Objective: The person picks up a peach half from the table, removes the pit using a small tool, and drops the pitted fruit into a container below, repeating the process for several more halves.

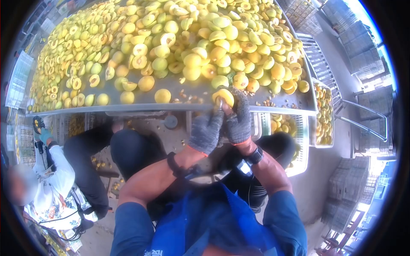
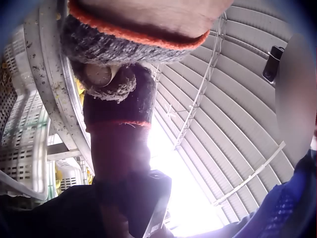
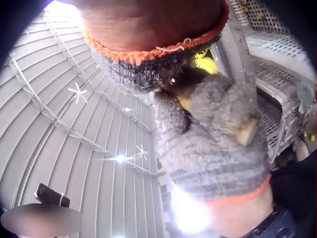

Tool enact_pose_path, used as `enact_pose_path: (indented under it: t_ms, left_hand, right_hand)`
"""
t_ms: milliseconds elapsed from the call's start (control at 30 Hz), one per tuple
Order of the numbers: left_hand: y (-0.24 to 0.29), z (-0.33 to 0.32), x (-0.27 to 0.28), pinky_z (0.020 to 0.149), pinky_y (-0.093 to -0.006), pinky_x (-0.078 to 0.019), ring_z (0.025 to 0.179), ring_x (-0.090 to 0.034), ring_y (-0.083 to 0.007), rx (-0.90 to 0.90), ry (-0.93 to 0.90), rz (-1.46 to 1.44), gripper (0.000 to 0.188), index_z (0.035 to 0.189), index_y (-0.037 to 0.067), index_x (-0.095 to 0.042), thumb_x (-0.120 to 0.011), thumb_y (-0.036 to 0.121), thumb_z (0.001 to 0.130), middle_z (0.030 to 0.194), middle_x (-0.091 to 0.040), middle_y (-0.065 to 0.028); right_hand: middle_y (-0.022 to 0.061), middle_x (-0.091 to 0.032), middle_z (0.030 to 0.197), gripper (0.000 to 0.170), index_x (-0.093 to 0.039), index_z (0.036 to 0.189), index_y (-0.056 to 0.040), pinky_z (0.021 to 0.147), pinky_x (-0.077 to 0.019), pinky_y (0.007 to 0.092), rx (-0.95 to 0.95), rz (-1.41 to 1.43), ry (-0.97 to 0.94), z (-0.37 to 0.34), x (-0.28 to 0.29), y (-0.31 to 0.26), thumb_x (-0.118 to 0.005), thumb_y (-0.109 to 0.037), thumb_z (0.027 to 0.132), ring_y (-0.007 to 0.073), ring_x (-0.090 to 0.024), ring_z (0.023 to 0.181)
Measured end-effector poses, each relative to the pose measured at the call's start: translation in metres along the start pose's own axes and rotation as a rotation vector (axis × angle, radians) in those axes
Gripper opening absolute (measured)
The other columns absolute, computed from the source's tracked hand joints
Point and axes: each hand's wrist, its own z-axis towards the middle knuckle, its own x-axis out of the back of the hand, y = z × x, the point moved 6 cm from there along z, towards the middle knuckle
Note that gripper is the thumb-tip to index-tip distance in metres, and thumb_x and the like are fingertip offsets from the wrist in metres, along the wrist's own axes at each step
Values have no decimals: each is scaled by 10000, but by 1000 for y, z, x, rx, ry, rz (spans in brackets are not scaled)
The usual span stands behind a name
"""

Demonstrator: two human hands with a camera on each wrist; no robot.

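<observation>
on your blue apron (image 1: pixel 168 239) there are some white characters (image 1: pixel 153 252), but they are small and cut by the bottom of the head view, so i cannot read them. i find no brand that is readable.

the yellow fruit (image 1: pixel 224 98) is between your fingertips, just over the near edge of the metal tray (image 1: pixel 145 107), to the right of its middle. your right hand (image 1: pixel 239 121) is curled around the fruit from its right side, with a narrow grip. your left hand (image 1: pixel 206 132) closes on a handle (image 3: pixel 246 131), and its fingertips are touching the fruit from the near side. only the blunt end of this handle comes out of the grey glove; the rest is hidden.

behind the hands, the fruit pile (image 1: pixel 192 38), with many cut halves, covers the tray toward the far edge. small brown pits (image 1: pixel 267 103) lie at the near right corner. the right wrist view is blurred at the fingers.
</observation>
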Motion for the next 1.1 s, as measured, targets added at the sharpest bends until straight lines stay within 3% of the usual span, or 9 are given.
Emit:
enact_pose_path:
  t_ms: [200, 300, 400, 533, 600, 700, 900, 1000, 1100]
  left_hand:
    - [1, 9, -2, 597, -324, -457, 657, -573, -129, -84, -46, 159, 226, 1004, -4, -695, -602, 202, 1015, 728, -655, -73]
    - [2, 8, -4, 603, -338, -466, 663, -593, -147, 117, -135, 96, 220, 982, -3, -693, -598, 193, 1016, 724, -657, -92]
    - [10, 9, -6, 588, -413, -468, 621, -647, -305, -119, -107, 188, 349, 939, -13, -679, -554, 298, 1038, 696, -640, -201]
    - [19, 0, -7, 577, -361, -475, 640, -626, -201, -508, -20, 365, 199, 1039, -11, -673, -579, 164, 1022, 715, -640, -128]
    - [18, 1, -8, 580, -369, -477, 655, -632, -242, -494, 7, 306, 210, 1113, -25, -662, -574, 142, 1020, 774, -657, -152]
    - [2, 0, -6, 610, -373, -485, 710, -640, -297, 107, -78, 133, 242, 1188, -34, -644, -567, 117, 1017, 843, -670, -179]
    - [18, 4, -4, 625, -367, -484, 687, -629, -250, -263, -31, 276, 203, 1036, -31, -667, -570, 147, 1024, 774, -665, -176]
    - [15, 6, -5, 627, -374, -477, 692, -625, -258, -142, -25, 206, 192, 1044, -31, -671, -574, 132, 1021, 791, -666, -185]
    - [9, 5, -5, 638, -378, -477, 704, -632, -282, -209, -14, 252, 189, 1067, -33, -674, -575, 120, 1017, 803, -668, -200]
  right_hand:
    - [134, -634, 1293, 479, -490, 1422, -9, 978, -495, 333, 76, -62, -52, 2, 3, -15, -651, -111, 982, 213, -607, 1165]
    - [119, -629, 1297, 469, -488, 1416, 5, 990, -489, 330, 0, 105, -30, 0, 5, -10, -642, -92, 984, 201, -596, 1169]
    - [105, -624, 1298, 469, -488, 1410, 18, 1006, -479, 328, -55, 179, -24, 2, 9, -12, -644, -79, 979, 181, -588, 1168]
    - [102, -608, 1287, 486, -465, 1421, 20, 1009, -472, 322, -77, 206, 10, 0, 9, -13, -639, -86, 980, 167, -576, 1156]
    - [100, -597, 1280, 491, -450, 1428, 14, 1007, -470, 320, -157, 294, 18, -1, 7, -17, -630, -94, 984, 164, -566, 1151]
    - [97, -581, 1270, 490, -432, 1428, 10, 1003, -467, 320, -180, 434, -18, -4, 5, -3, -616, -89, 986, 163, -553, 1148]
    - [105, -575, 1263, 475, -434, 1418, 15, 1012, -458, 323, -139, 284, -13, -3, 3, -7, -610, -89, 989, 175, -549, 1150]
    - [128, -588, 1278, 475, -436, 1419, 20, 1021, -460, 339, 8, 8, 10, -3, 2, -15, -613, -87, 991, 196, -563, 1163]
    - [155, -602, 1299, 485, -443, 1421, 26, 1024, -464, 356, 44, -65, 28, -4, 4, -13, -627, -78, 985, 224, -583, 1183]
